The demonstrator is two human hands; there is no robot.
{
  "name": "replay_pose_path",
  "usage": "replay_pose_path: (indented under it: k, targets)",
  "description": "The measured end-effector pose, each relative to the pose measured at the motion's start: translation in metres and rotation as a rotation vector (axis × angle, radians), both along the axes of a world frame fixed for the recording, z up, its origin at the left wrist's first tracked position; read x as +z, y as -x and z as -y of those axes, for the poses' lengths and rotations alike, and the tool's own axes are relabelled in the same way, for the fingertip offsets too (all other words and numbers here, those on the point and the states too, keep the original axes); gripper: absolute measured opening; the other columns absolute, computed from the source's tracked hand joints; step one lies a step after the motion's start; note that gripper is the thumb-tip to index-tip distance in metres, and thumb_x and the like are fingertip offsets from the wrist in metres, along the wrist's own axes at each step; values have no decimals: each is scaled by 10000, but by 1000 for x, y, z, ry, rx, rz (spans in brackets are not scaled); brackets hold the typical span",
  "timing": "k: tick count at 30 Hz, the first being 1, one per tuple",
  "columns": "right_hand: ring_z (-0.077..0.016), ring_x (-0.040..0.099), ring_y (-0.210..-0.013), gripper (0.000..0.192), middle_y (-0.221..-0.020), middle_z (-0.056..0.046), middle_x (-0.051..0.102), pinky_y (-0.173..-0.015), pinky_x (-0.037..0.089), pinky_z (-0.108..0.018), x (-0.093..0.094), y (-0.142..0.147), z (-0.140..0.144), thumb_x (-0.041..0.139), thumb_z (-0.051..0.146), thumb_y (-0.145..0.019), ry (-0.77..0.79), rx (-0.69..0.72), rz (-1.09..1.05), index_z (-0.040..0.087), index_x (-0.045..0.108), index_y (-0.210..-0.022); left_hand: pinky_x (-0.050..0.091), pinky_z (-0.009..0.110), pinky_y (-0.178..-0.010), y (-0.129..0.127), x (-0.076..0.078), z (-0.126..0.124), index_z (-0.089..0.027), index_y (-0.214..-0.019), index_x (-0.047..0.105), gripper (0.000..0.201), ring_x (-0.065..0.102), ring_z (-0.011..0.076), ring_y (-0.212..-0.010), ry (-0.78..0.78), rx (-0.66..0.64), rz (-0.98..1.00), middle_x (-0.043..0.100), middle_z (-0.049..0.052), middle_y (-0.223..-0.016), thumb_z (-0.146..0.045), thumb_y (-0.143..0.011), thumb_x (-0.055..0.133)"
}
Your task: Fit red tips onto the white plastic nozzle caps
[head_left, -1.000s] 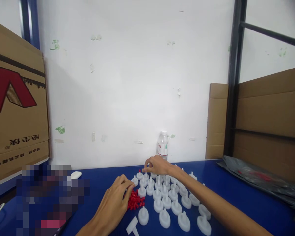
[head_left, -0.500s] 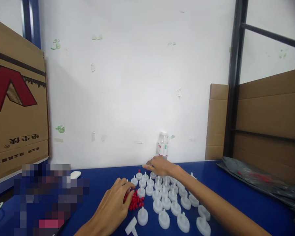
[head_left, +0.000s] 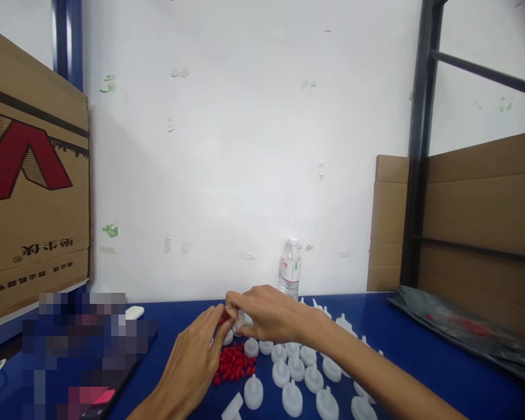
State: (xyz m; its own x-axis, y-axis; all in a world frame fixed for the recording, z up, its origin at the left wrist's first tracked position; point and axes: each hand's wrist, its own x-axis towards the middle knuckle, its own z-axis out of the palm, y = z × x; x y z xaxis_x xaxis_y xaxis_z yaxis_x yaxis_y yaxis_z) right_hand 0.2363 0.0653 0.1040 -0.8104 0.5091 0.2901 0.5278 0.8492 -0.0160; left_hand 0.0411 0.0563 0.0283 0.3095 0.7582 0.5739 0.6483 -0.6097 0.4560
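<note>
My left hand point(head_left: 192, 353) is closed in a pinch at the left edge of the white spouted lids, with a small red tip cap point(head_left: 223, 320) showing between its fingers. My right hand point(head_left: 271, 315) reaches across from the right, its fingertips meeting those of my left hand. Behind its curled fingers a white spouted lid point(head_left: 240, 322) is partly hidden; whether they grip it I cannot see. Below the hands lies a pile of small red tip caps point(head_left: 235, 363). Several white lids point(head_left: 292, 399) stand spout up to the right, and one lid point(head_left: 233, 406) lies tipped at the front.
A clear water bottle point(head_left: 290, 271) stands against the wall at the back of the blue table point(head_left: 175, 324). A large cardboard box point(head_left: 35, 233) rises at left. Grey plastic bags point(head_left: 455, 326) lie at right. A white object point(head_left: 135, 312) sits at the back left.
My right hand has moved left and closer, from above the back lids to my left hand's fingertips. My left hand has risen slightly off the red pile, now pinching a red cap.
</note>
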Motion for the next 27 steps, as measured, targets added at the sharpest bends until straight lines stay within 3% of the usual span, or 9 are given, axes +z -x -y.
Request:
replay_pose_path:
  k: [3,6,9,13,16,19,24,27]
  targets:
    - [-113,499,-635,155,-775,44,640,-599,302,-235,-1,-9,-15,642,164,-887,-21,-24,2,247,544,-975,390,283,-642,-1,1,4,-253,-845,547,400,583,193,-686,26,-29,31,636,-21,-766,-456,-1052,273]
    - [-146,578,-770,148,-857,-4,680,-671,340,-250,-5,-28,-41,576,72,-896,-88,-160,-64,220,586,-884,354,276,-595,-5,-3,9,-240,-727,477,450,533,176,-620,43,7,67,583,-31,-673,-478,-1052,276]
    - [-182,627,-830,64,-944,-42,710,-714,390,-270,-15,-47,-66,627,197,-923,-83,-286,-135,207,618,-986,374,280,-645,-9,-8,11,-237,-759,481,403,549,172,-670,23,-28,-8,593,-25,-735,-433,-1058,295]
    - [-239,666,-953,236,-1084,-118,721,-787,432,-308,-36,-57,-84,508,321,-1003,-42,-372,-149,178,674,-1090,403,294,-709,-10,-13,7,-240,-839,552,288,587,187,-795,44,-44,-177,614,-3,-861,-346,-1038,372]
    - [-249,693,-920,376,-1028,-117,754,-780,450,-311,-51,-60,-90,399,355,-1038,33,-352,-90,178,731,-1018,428,299,-767,-7,-16,3,-256,-923,621,235,599,202,-930,60,-55,-235,634,14,-982,-292,-1020,410]
    - [-226,708,-847,389,-962,-75,779,-739,467,-285,-59,-64,-93,427,410,-1026,123,-289,-26,201,753,-990,444,299,-792,-5,-18,0,-268,-971,665,262,595,203,-973,71,-69,-268,650,24,-1032,-259,-1017,408]
    - [-234,701,-936,427,-1080,-87,766,-794,481,-306,-51,-65,-90,372,431,-1046,150,-262,-60,193,713,-1147,463,315,-787,-5,-21,-1,-278,-1000,702,263,604,230,-975,69,-69,-294,710,30,-968,-220,-991,446]
    - [-218,704,-909,417,-1061,-59,772,-801,486,-300,-48,-56,-84,390,452,-1043,166,-211,-65,214,726,-1109,485,320,-764,-4,-22,-2,-290,-1034,712,251,625,239,-964,70,-51,-284,720,33,-965,-221,-971,480]
